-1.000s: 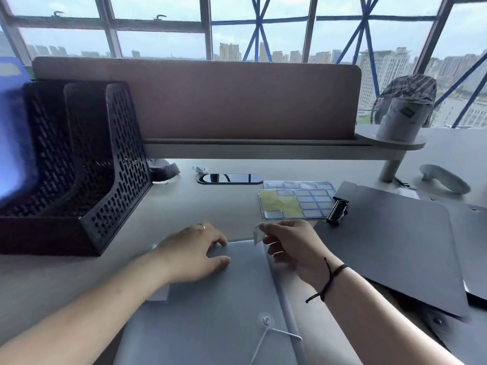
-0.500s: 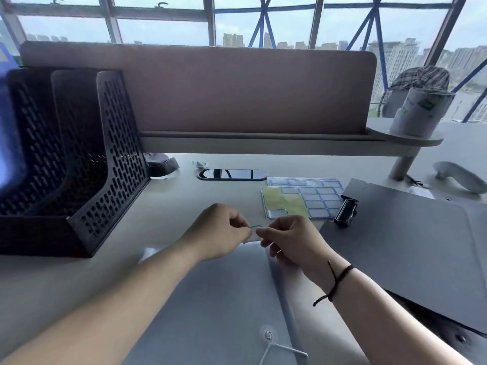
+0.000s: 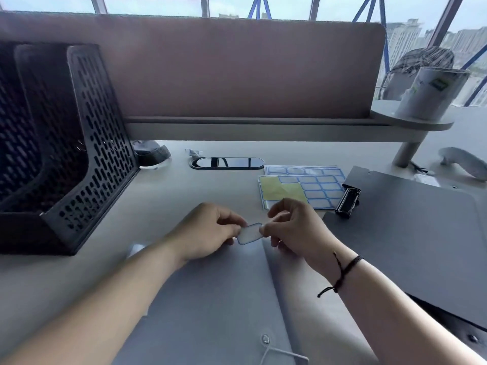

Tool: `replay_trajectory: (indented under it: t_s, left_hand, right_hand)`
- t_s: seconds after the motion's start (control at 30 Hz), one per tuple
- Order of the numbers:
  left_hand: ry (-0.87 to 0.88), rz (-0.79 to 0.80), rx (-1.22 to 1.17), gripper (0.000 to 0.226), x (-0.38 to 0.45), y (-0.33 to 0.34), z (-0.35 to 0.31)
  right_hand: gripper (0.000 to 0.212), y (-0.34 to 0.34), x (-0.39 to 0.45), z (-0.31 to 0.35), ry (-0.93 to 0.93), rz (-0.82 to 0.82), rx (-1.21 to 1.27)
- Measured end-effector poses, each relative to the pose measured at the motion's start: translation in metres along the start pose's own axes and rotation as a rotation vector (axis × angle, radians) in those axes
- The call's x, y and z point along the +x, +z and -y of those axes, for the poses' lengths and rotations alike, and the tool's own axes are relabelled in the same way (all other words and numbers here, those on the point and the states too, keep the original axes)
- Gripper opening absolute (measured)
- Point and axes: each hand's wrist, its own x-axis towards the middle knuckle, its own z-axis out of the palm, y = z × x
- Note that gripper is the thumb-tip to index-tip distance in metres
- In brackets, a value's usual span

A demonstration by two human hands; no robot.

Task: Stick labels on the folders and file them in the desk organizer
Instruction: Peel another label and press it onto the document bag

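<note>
Both hands, left hand (image 3: 208,230) and right hand (image 3: 295,230), pinched one blue-bordered label (image 3: 249,233) between them, just above the gray folder (image 3: 210,299); desk organizer (image 3: 60,143) stood left.

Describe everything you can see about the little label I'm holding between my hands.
The label is a small white rectangle with a thin blue border and clipped corners, blank as far as can be seen. It looks like thin, slightly glossy sticker paper. The left hand pinches its left end and the right hand its right end, holding it tilted, just above the far edge of the grey folder.
</note>
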Motion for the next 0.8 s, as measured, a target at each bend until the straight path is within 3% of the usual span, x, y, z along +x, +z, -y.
replay_trajectory:
  t_s: [0.4,0.8]
  left_hand:
    - [0.134,-0.143,0.284,0.004,-0.003,0.011,0.003]
    - [0.188,-0.131,0.332,0.005,-0.008,0.012,0.002]
  right_hand:
    - [0.025,0.004,0.001,-0.005,-0.02,0.024,-0.216]
    - [0.028,0.005,0.001,-0.005,0.003,0.023,-0.264]
